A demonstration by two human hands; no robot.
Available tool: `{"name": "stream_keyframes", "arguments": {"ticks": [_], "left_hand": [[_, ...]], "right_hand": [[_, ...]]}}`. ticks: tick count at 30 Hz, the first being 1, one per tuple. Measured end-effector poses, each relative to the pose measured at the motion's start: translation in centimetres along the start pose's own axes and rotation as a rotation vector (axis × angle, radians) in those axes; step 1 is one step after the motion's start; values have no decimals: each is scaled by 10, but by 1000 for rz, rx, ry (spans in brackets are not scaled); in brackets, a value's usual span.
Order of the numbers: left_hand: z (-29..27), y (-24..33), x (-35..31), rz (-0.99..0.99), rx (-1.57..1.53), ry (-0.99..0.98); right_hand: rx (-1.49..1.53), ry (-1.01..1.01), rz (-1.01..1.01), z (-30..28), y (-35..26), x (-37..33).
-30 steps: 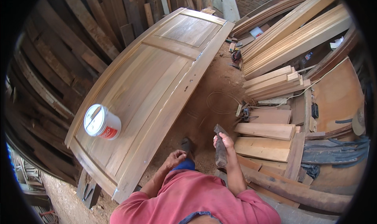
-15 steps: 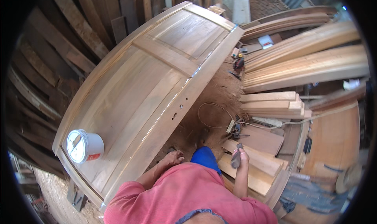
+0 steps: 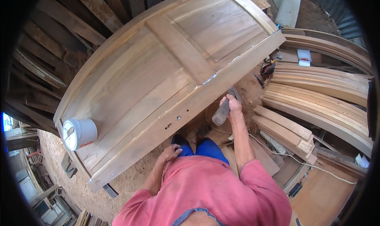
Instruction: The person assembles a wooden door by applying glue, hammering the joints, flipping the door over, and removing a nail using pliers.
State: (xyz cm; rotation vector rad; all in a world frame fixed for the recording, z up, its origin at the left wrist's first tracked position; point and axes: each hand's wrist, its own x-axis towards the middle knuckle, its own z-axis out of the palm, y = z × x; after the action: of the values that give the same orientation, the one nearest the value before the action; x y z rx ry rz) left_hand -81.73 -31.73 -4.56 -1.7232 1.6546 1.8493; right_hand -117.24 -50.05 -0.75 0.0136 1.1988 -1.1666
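A panelled wooden door (image 3: 186, 67) lies flat in front of me, with whitish streaks along a moulding joint and holes in its near stile. My right hand (image 3: 233, 104) grips a grey-brown, block-like tool (image 3: 220, 114) with a rounded lower end, just off the door's near edge. A darker flat part sticks out past my fingers; the tool's exact kind cannot be made out. My left hand (image 3: 173, 151) hangs by my left thigh, fingers curled in, with nothing visible in it. At the door's left end stands a white plastic bucket (image 3: 85, 133) with a lid.
Stacked timber mouldings (image 3: 316, 95) and short boards (image 3: 283, 129) lie to the right, with a pale cord (image 3: 289, 154) running past them. Rough planks (image 3: 51, 44) lean behind the door. Sawdust covers the floor (image 3: 138, 174). Small tools (image 3: 267, 69) lie beyond the door's right corner.
My right hand has moved forward and left with the block-like tool, from beside the boards to the door's near edge. My body has turned toward the door; my left hand stays low.
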Motion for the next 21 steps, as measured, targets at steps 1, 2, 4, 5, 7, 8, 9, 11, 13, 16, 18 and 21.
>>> {"name": "stream_keyframes", "arguments": {"ticks": [1, 2, 4, 5, 7, 8, 9, 11, 13, 16, 18, 21], "left_hand": [[-14, 33, -5, 63, -52, -116], [-16, 43, 10, 172, -290, -223], [-40, 93, 20, 289, -639, -278], [-56, 116, 30, 388, -750, -251], [-83, 138, 67, 393, -565, 128], [-110, 159, 77, 345, -370, 265], [-135, 177, 82, 294, -171, 395], [-160, 174, 108, 409, 209, 618], [-167, 161, 127, 448, 406, 640], [-163, 150, 135, 453, 500, 501], [-154, 143, 125, 523, 653, 582], [-150, 138, 128, 529, 622, 561]], "right_hand": [[-5, -30, 71, -20, 1, 3], [-16, -64, 115, -39, -10, 8], [156, -83, 200, -84, -6, 1], [203, -58, 210, -96, -9, -7], [339, 38, 229, -129, -12, -17], [292, 143, 167, -137, -17, -21], [316, 321, 56, -146, -17, -18], [313, 553, -95, -150, -11, -7], [257, 671, -171, -141, -8, 10], [59, 313, -97, -75, -2, 33], [141, 151, -4, -2, -3, 28], [40, 20, 29, -38, -12, 18]]}}
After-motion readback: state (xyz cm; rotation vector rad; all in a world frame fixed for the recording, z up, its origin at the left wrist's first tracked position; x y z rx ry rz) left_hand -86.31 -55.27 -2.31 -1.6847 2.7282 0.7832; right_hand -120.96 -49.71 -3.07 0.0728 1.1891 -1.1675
